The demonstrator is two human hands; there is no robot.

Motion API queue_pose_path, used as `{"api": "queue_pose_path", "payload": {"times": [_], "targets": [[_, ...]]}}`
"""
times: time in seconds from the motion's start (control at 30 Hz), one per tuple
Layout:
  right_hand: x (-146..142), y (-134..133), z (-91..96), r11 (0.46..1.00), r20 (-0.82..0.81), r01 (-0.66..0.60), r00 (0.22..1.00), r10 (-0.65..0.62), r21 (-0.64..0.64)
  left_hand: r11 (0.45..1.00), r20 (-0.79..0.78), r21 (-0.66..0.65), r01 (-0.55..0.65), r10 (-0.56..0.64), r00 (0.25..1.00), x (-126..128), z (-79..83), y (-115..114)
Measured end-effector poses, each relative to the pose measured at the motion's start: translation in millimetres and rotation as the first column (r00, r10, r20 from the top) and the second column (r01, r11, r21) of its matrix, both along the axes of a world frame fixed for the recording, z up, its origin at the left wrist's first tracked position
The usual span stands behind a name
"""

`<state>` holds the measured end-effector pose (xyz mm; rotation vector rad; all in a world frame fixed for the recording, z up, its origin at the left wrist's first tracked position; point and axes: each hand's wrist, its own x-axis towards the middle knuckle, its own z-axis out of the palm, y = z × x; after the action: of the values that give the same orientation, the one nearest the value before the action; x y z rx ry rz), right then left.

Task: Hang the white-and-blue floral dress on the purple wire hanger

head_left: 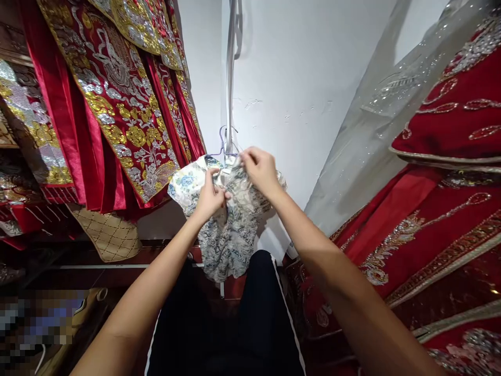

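A small pale floral dress (pixel 229 230) with blue and grey print hangs on a thin wire hanger (pixel 224 143) in front of a white wall. My left hand (pixel 210 197) is closed, pinching the cloth near the collar. My right hand (pixel 260 169) is closed too, gripping the fabric at the top by the shoulder. Both hands meet at the neckline, close together. The skirt of the dress hangs down between my arms.
Red robes with gold and silver embroidery (pixel 117 99) hang at the left. More red embroidered cloth (pixel 442 209) and a grey sequined veil (pixel 376 130) fill the right. My black trousers (pixel 223 324) are below. A tan bag (pixel 82 313) lies at the lower left.
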<state>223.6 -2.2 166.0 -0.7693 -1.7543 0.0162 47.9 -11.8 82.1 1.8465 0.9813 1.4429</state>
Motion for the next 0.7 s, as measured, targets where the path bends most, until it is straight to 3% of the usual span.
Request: {"api": "queue_pose_path", "payload": {"times": [0.13,0.23,0.33,0.47,0.53,0.63,0.7], "targets": [[53.8,13.6,1.2,1.000,-0.307,0.026,0.951,-0.028,-0.011,0.996,-0.279,-0.067,-0.064,0.043,0.959,-10.9,-46.8,-9.9],[101.0,18.6,-18.7,0.988,-0.449,-0.111,0.892,0.053,-0.104,0.984,-0.361,-0.009,-0.177,0.162,0.919,-23.0,-54.1,-9.4],[126.1,12.1,-57.0,0.919,-0.639,-0.340,0.757,0.140,-0.202,0.924,-0.268,0.129,-0.360,0.382,0.884,-25.4,-32.9,7.0],[109.2,-6.6,-117.2,0.815,-0.841,-0.528,0.532,0.097,-0.240,0.799,-0.172,0.221,-0.560,0.597,0.784,-16.2,7.8,45.3],[90.2,-16.2,-141.4,0.774,-0.893,-0.582,0.448,0.052,-0.247,0.790,-0.224,0.184,-0.585,0.613,0.758,-14.3,21.3,64.6],[69.8,-25.3,-164.0,0.729,-0.942,-0.651,0.334,0.022,-0.213,0.809,-0.317,0.097,-0.579,0.577,0.753,-23.4,28.7,87.0],[66.9,-25.8,-171.5,0.707,-0.956,-0.679,0.292,0.012,-0.198,0.838,-0.227,-0.039,-0.544,0.523,0.822,-36.8,27.8,96.4]]}}
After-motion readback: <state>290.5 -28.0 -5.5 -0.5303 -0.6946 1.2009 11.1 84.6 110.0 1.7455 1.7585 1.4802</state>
